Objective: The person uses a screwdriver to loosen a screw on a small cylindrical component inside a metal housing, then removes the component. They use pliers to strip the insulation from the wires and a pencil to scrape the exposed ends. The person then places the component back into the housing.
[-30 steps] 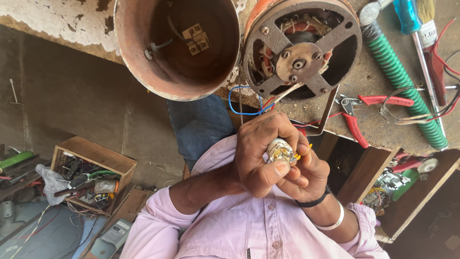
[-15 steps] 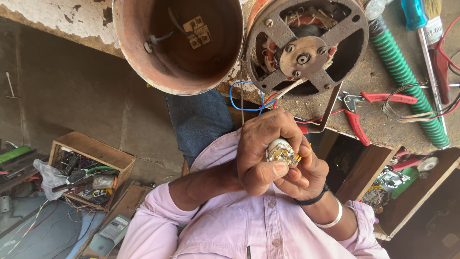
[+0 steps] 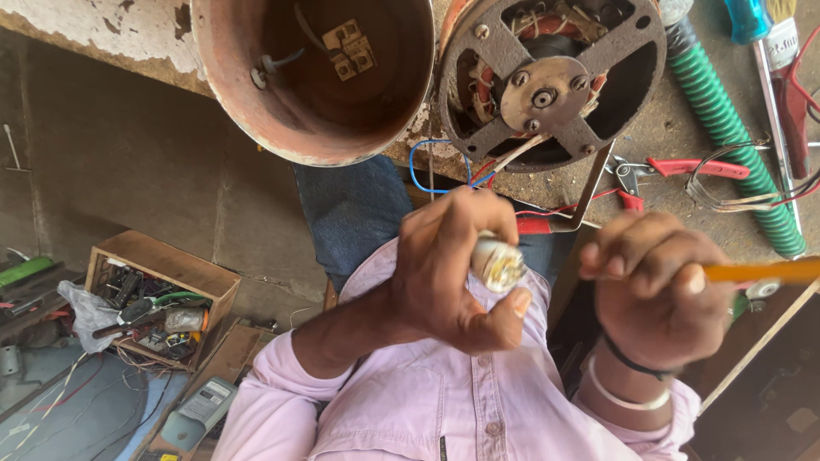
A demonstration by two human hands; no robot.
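Note:
My left hand [image 3: 448,273] is closed around a small white cylindrical part [image 3: 498,261] with a metal end that faces me. My right hand [image 3: 653,290], with a black band and a white bangle at the wrist, sits apart to the right. It grips a thin orange-handled tool [image 3: 760,271] that sticks out to the right. Both hands hover over my lap, below the bench edge. Just above them sits an open electric motor [image 3: 547,81] with copper windings, and blue and red wires [image 3: 427,166] hang from it.
A rusty round metal housing [image 3: 256,102] lies on the bench [image 3: 666,128] left of the motor. A green ribbed hose [image 3: 735,145], red-handled pliers [image 3: 683,166] and a blue-handled screwdriver [image 3: 747,17] are at the right. A wooden box [image 3: 171,269] of parts stands on the floor at the left.
My hands were pressed together on the white part. Now my right hand has pulled away to the right with the orange tool, and my left hand alone holds the part.

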